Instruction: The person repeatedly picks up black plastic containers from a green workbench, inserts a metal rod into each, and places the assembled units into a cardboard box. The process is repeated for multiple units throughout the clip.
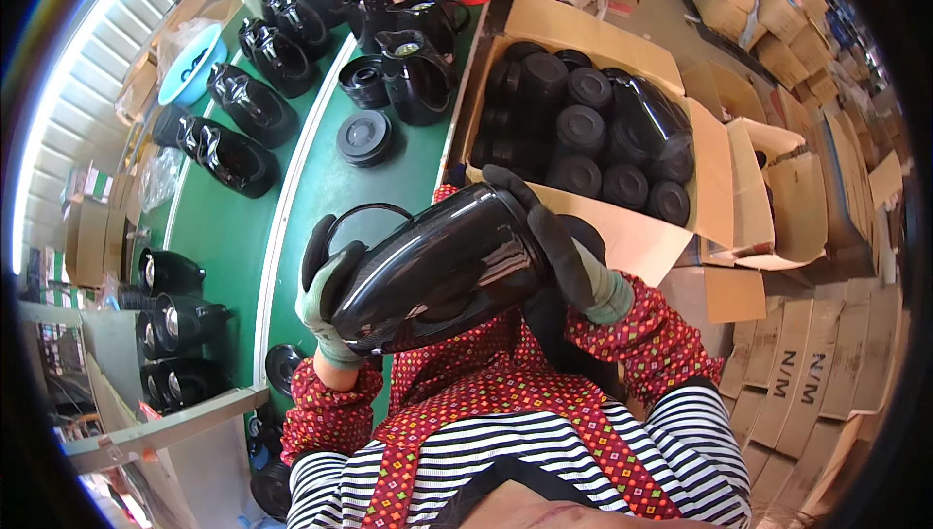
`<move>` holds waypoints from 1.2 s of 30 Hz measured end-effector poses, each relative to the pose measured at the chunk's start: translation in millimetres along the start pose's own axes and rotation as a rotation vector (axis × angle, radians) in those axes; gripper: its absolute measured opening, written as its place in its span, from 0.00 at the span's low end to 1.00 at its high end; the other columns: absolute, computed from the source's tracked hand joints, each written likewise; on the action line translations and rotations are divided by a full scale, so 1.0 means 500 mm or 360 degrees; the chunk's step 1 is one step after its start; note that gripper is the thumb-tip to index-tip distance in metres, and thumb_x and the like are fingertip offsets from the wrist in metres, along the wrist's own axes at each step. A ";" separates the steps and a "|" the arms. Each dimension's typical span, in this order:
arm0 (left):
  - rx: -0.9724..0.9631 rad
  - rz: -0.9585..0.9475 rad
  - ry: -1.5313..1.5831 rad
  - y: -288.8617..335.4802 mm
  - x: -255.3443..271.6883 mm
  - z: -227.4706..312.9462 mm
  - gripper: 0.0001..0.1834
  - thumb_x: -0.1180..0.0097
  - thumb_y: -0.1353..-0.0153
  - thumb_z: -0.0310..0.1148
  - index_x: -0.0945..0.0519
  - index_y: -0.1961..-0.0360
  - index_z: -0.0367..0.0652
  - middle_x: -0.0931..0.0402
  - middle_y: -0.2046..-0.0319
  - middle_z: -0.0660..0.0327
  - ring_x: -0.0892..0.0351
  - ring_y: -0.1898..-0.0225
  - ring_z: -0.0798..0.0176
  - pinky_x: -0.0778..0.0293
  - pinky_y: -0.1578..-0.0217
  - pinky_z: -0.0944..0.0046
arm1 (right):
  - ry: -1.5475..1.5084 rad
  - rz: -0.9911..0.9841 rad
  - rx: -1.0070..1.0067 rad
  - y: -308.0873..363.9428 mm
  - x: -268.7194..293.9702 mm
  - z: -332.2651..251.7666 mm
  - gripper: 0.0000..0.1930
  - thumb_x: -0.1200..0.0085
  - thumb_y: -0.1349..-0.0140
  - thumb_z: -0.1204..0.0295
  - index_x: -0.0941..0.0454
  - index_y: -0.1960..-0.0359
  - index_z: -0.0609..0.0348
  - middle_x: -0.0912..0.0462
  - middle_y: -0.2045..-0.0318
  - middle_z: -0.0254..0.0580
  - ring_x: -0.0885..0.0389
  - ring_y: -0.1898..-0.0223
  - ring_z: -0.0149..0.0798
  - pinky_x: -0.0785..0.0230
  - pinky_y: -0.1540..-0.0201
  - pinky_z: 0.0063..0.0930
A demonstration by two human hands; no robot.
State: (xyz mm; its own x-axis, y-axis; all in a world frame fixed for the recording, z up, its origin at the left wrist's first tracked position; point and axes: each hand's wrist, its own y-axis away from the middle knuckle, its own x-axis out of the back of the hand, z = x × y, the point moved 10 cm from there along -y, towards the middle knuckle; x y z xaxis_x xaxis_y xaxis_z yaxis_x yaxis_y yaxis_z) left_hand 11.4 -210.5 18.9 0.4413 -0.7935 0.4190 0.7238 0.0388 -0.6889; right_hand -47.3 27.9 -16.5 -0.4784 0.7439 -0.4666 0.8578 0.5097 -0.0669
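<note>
A glossy black thermos jug (pixel 437 272) lies tilted in front of my chest, held between both gloved hands. My left hand (pixel 330 291), in a grey-green glove with black fingers, is closed on its lower left end, beside a thin dark loop that looks like the handle. At the upper right end, my right hand (pixel 559 247) wraps its black-coated fingers over the rim; its thumb is hidden. Just beyond the jug, stacked black round lids (pixel 364 136) rest on the green table (pixel 321 174), near an upright black jug (pixel 415 77).
An open cardboard box (pixel 593 34) on the right holds several black round parts and a plastic-wrapped piece. Rows of black jugs (pixel 255 106) line the table's left side, near a blue basin (pixel 192 65). Flattened cartons (pixel 807 364) are stacked at the right.
</note>
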 end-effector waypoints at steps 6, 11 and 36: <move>0.0261 -0.0039 0.0180 0.042 -0.035 -0.051 0.31 0.20 0.50 0.36 0.17 0.47 0.31 0.24 0.37 0.38 0.17 0.40 0.43 0.17 0.43 0.52 | 0.0195 0.0244 0.0005 -0.006 0.034 0.007 0.29 0.52 0.19 0.56 0.36 0.24 0.59 0.32 0.29 0.41 0.30 0.32 0.37 0.40 0.27 0.33; 0.0479 -0.0853 0.0247 0.302 -0.139 -0.309 0.36 0.31 0.34 0.41 0.29 0.28 0.42 0.27 0.31 0.51 0.27 0.30 0.54 0.33 0.28 0.51 | 0.1100 0.0054 0.0651 0.031 -0.041 -0.077 0.38 0.32 0.36 0.59 0.31 0.27 0.60 0.32 0.32 0.63 0.28 0.32 0.59 0.37 0.29 0.43; 0.0548 -0.0379 0.0409 0.091 -0.094 -0.127 0.41 0.15 0.58 0.38 0.19 0.42 0.32 0.14 0.48 0.51 0.13 0.49 0.58 0.17 0.47 0.57 | 0.0575 0.0292 0.0010 0.018 0.033 -0.003 0.34 0.52 0.18 0.60 0.48 0.20 0.66 0.38 0.24 0.50 0.36 0.25 0.42 0.48 0.23 0.32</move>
State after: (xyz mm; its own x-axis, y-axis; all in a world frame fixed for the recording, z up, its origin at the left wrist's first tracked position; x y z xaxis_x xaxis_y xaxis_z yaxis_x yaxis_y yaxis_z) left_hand -10.3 -210.0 -69.7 0.1282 -0.9273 0.3516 0.9412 0.0021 -0.3378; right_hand -47.9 45.1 -23.3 -0.3515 0.9269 -0.1312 0.9357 0.3524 -0.0170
